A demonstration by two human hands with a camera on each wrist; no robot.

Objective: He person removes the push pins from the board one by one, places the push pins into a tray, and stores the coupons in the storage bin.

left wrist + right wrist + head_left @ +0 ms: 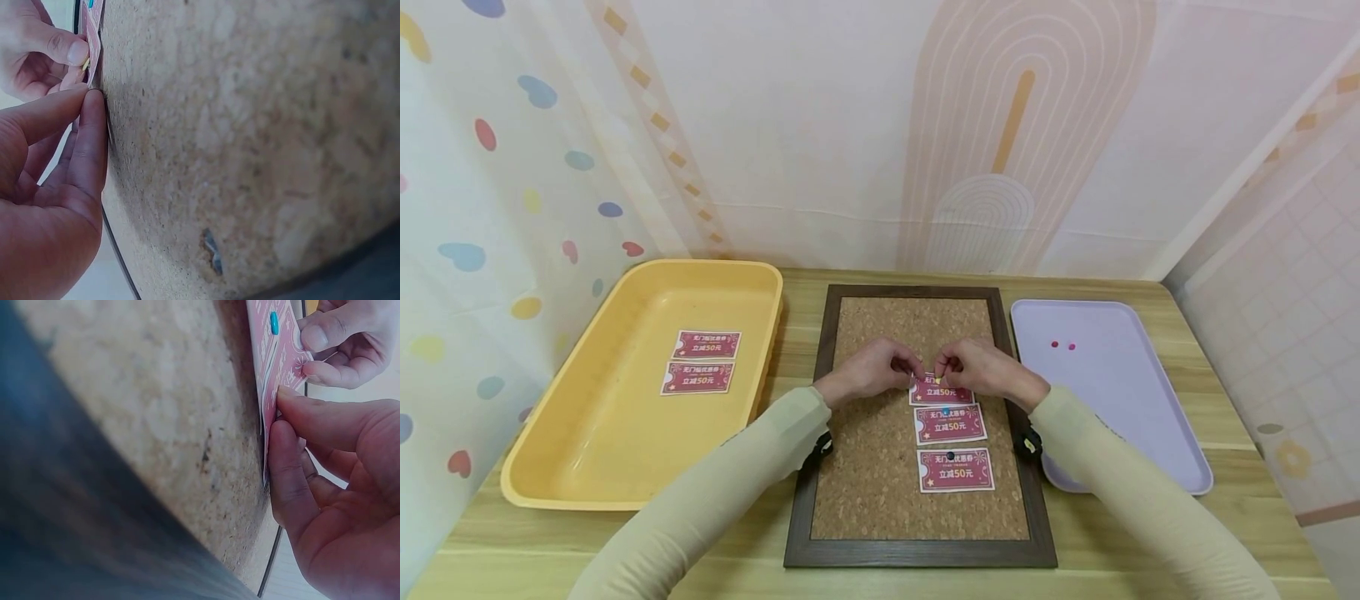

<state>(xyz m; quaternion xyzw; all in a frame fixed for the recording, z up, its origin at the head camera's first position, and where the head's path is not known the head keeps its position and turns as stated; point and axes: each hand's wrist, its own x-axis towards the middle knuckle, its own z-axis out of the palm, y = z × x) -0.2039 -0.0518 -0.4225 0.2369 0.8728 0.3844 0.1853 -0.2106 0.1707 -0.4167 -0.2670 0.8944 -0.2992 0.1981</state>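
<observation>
On a framed corkboard (pixel 868 492), red coupons lie in a column. My left hand (pixel 880 367) pinches the upper left edge of the top coupon (pixel 943 394); thumb and finger meet at its edge in the left wrist view. My right hand (pixel 981 367) is bent over the same coupon's top edge, pinching a small yellow pushpin (pixel 937 381) between thumb and finger. Below lies a middle coupon (pixel 951 427) with a blue pushpin (pixel 946 411) in its top, then a bottom coupon (pixel 957 475) with a black pushpin (pixel 951 456).
To the left, a yellow tray (pixel 602 433) holds two more red coupons (pixel 700 377). On the right stands a purple tray (pixel 1135 375) with a red pushpin (pixel 1055 344) and a pink one (pixel 1072 347). A patterned curtain hangs behind the wooden table (pixel 805 317).
</observation>
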